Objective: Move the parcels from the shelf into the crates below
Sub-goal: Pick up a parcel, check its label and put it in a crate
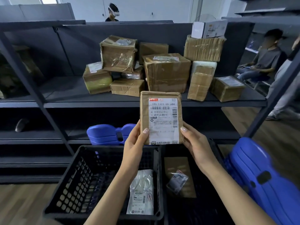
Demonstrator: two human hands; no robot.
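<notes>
your left hand (134, 143) and right hand (195, 142) pinch the flat brown parcel (160, 117) by its lower edges; it looks light and stiff.

A: What's underfoot?
B: Wood-plank floor (24, 200) — brown, dimly lit.
A: And behind?
B: A pale wall (146, 7) above dark grey partitions (40, 12), with a bright window (47, 0) at the upper left.

Brown parcel (161, 118), white shipping label (163, 122): I am reading "940 E591 00 344" in the top line, above a barcode (159, 108). Chinese characters are showing beneath; I am failing to transcribe them reliably.
</notes>
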